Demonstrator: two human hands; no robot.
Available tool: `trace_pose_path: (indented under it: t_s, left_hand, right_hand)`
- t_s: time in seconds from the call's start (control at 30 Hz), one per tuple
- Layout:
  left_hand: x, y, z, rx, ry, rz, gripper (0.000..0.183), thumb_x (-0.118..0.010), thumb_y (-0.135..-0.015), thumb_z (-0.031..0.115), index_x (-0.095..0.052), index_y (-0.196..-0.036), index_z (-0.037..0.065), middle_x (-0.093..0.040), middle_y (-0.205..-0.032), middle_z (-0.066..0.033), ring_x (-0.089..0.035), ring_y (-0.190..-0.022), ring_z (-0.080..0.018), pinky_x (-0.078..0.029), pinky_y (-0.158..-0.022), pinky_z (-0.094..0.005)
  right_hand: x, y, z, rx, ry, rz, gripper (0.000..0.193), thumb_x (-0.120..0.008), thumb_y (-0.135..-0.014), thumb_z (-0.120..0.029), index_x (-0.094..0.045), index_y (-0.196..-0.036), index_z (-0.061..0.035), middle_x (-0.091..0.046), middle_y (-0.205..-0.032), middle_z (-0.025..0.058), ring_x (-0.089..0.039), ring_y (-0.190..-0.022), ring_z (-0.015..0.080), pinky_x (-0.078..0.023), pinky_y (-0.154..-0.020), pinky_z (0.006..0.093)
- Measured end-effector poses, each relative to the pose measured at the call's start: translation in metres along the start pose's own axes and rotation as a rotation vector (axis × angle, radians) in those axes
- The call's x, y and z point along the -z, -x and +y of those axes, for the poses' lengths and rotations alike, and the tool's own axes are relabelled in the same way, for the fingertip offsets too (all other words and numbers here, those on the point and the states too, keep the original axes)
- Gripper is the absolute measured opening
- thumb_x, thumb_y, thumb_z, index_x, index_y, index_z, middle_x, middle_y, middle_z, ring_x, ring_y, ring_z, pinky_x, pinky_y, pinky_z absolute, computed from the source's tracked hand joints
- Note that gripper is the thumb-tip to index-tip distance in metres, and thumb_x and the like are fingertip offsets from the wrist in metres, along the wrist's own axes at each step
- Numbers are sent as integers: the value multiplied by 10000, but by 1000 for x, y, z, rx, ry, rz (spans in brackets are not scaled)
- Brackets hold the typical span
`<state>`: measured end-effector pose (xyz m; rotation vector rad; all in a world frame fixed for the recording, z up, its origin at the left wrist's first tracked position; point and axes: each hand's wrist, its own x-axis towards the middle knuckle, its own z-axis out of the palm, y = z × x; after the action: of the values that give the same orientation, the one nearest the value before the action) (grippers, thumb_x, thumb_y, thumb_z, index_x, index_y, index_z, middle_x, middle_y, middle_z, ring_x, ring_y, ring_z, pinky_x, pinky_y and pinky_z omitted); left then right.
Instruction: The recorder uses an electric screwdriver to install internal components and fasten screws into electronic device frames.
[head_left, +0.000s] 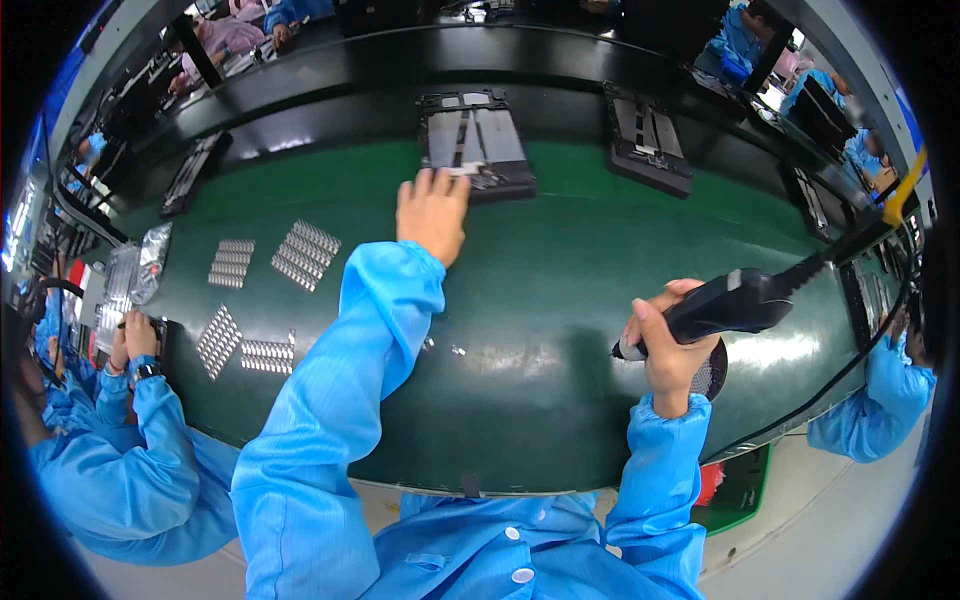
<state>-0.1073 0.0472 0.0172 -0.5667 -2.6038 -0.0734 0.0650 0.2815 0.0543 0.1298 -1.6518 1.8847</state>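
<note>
My left hand [433, 216] reaches forward with its fingers stretched out. Its fingertips rest at the near left corner of a black tray-like fixture [515, 185], which carries an opened flat electronic device with grey panels [498, 135]. In my right hand [668, 345] is a black electric screwdriver [730, 303], tilted, with its tip pointing left and its cord running up to the right. A round dark dish [712, 372] is partly hidden behind that hand. Small silvery bits [458, 351] lie on the green mat between my arms.
Several sheets of small metallic parts [306, 255] lie at the left, near clear plastic bags [150, 262]. Another black fixture with a device [647, 140] stands at the back right. Co-workers in blue sleeves [150, 470] sit at both sides. A black cable [800, 410] curves along the right edge.
</note>
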Motion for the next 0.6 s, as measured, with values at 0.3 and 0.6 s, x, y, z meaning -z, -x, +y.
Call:
trace_pose_path:
  t_s: [0.3, 0.6]
  left_hand:
    - [36, 15, -5, 135, 19, -281, 408, -615, -814, 220, -579, -1182, 46, -454, -1349, -183, -357, -1298, -367, -267, -1050, -561]
    - [14, -29, 83, -466, 256, -154, 481, -652, -692, 70, -570, -1166, 51, -454, -1330, -167, -363, -1299, -314, -278, -1065, -510]
  right_hand:
    - [-4, -3, 12, -165, 0, 34, 291, -683, -749, 72, -531, -990, 11, -574, -597, 15, -530, -489, 66, -387, -442, 202]
    - [9, -9, 16, -178, 36, -25, 249, -731, -706, -17, -579, -904, -17, -497, -575, -65, -413, -537, 4, -339, -473, 204]
